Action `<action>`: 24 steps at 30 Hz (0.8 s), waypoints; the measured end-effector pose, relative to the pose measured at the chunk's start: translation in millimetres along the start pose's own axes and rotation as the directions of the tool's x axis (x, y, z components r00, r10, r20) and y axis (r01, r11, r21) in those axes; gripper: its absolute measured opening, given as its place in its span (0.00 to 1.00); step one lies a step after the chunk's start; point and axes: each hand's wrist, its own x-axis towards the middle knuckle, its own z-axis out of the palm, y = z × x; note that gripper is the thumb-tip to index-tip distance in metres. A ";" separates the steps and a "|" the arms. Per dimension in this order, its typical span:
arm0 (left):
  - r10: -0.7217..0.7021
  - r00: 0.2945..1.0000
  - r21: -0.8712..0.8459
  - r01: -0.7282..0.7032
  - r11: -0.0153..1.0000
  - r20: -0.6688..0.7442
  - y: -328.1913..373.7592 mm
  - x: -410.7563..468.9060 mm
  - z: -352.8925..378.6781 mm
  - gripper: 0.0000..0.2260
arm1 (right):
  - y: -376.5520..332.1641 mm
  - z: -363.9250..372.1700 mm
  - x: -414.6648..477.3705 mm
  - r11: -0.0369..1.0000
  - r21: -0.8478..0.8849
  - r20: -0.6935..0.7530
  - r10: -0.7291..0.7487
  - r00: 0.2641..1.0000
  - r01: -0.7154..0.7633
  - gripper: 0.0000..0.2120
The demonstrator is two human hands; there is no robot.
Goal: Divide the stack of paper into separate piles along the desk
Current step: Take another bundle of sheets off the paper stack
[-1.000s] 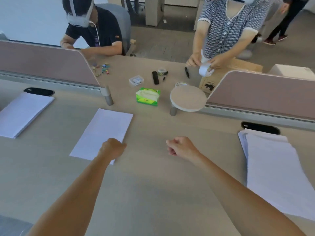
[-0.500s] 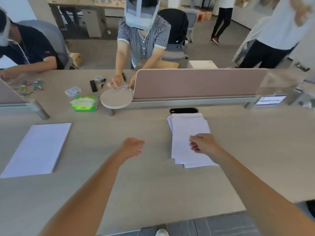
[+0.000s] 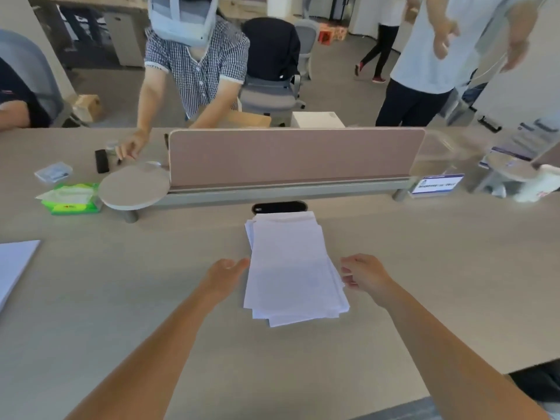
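A loose, slightly fanned stack of white paper [image 3: 291, 268] lies on the light wooden desk [image 3: 121, 313], straight in front of me. My left hand [image 3: 225, 275] sits at the stack's left edge, fingers apart, thumb tip touching or nearly touching the paper. My right hand [image 3: 365, 272] hovers at the stack's right edge, fingers apart and curled, holding nothing. A separate pile of white paper [image 3: 12, 265] lies at the far left edge of the view, partly cut off.
A pink divider panel [image 3: 294, 156] runs along the desk's back, with a black cable slot [image 3: 278, 207] just behind the stack. A round stand [image 3: 133, 189], green tissue pack [image 3: 71, 198] and small items sit back left. A person works across the desk.
The view has swung right, bringing the fanned stack to the centre. Both hands have opened from loose fists and now flank the stack on either side.
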 end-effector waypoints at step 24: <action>-0.501 0.862 -0.113 0.491 0.864 -0.082 29.9 133.7 89.9 0.12 | 2.4 23.7 179.5 0.937 -0.275 0.173 0.267 0.948 -0.214 0.17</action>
